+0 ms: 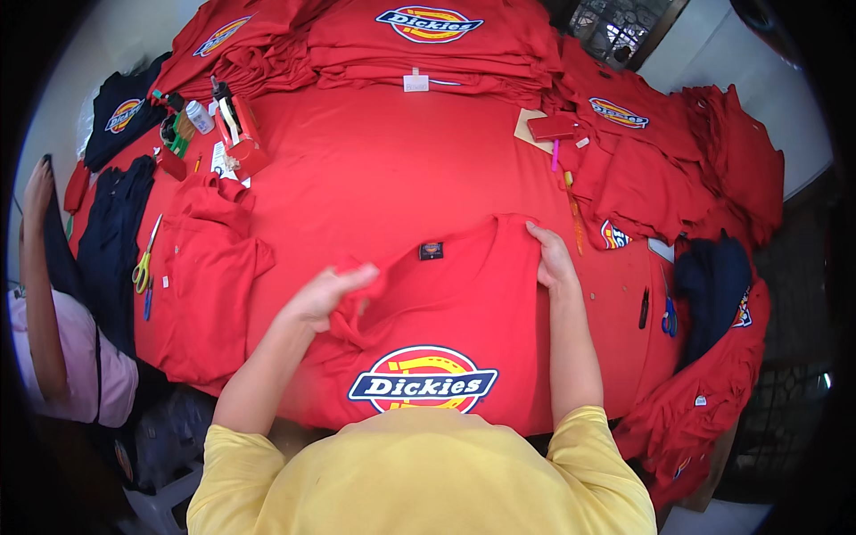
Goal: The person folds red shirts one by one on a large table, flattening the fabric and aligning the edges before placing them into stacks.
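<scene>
A red T-shirt (473, 294) lies spread in front of me, its neckline toward the far side and its printed badge close to my body. My left hand (323, 296), slightly blurred, is closed on bunched cloth at the left shoulder, with its thumb on top and its other fingers partly hidden. On the opposite shoulder edge, my right hand (555, 259) pinches the fabric with its thumb above. Inside the neckline a small dark label (431, 251) shows. Another red garment (201, 276) lies crumpled to the left of my left hand.
Stacks of red shirts (437, 55) line the far edge. A red tape dispenser (242, 143) and yellow-handled scissors (143, 267) sit at left. Blue-handled scissors (670, 316) and a black tool (644, 308) lie right. Another person's arm (40, 285) is at far left.
</scene>
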`<act>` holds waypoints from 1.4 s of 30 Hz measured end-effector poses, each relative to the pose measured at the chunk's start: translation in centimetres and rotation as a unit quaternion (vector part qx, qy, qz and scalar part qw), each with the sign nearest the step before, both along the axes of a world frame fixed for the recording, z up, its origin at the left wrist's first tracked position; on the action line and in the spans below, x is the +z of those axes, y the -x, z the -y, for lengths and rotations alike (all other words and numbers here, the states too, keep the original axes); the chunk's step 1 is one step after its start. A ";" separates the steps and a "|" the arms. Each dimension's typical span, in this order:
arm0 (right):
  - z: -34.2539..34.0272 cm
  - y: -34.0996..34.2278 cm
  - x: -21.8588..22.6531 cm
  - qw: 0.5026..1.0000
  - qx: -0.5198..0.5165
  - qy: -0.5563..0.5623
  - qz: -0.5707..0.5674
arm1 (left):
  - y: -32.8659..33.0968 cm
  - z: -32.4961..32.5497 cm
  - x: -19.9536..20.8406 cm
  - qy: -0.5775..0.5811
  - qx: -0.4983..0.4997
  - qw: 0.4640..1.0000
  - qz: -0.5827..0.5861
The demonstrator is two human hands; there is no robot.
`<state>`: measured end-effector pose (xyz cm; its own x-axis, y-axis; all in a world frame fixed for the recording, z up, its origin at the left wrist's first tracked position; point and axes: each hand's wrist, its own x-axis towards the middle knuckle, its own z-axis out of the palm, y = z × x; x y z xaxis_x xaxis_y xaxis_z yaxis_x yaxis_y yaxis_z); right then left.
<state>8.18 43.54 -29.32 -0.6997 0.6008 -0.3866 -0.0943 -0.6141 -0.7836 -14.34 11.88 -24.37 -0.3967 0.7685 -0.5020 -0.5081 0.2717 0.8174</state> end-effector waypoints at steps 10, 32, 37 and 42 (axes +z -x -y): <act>0.7 -0.1 -0.3 0.991 0.047 0.069 -0.106 | 8.4 -0.2 -1.5 -0.159 0.097 0.982 0.035; 0.1 5.4 1.1 0.687 0.021 -0.657 0.311 | 10.3 -5.6 -4.3 0.054 -0.020 0.741 -0.669; -0.6 5.3 0.6 0.663 0.074 -0.655 0.356 | 11.7 -5.5 -5.9 0.005 -0.028 0.661 -0.750; -1.5 5.4 1.3 0.727 0.150 -0.575 0.343 | 11.6 -4.7 -5.8 0.017 -0.051 0.703 -0.709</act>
